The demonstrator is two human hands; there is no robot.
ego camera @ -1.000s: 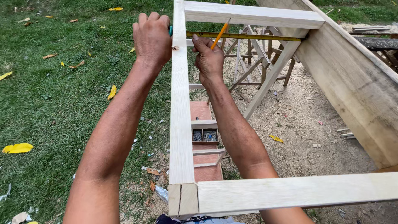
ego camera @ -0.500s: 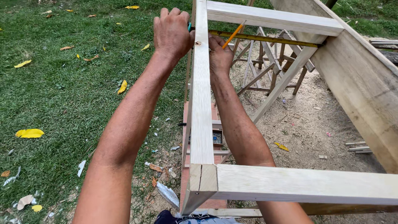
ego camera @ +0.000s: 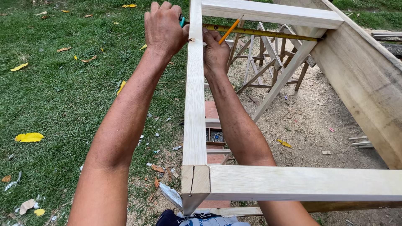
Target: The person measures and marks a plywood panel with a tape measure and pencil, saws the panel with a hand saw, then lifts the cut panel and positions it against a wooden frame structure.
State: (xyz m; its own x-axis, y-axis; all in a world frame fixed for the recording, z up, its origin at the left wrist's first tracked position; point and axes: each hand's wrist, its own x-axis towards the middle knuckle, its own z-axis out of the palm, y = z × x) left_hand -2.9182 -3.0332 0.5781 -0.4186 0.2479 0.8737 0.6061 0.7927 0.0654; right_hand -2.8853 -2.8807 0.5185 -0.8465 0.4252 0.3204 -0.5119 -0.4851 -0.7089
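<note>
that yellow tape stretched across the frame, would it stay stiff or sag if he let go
The yellow tape spans the wooden frame unsupported and straight, so it's probably stiff when taut. It looks thin, so once the left hand releases it, it likely buckles or snaps back.

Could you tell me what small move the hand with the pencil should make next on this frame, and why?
Probably bring the pencil tip down to the tape measure and tick the rail. The left hand pins the tape's case at the rail, the tape spans to the far board, and the right hand has the pencil raised above it.
</note>
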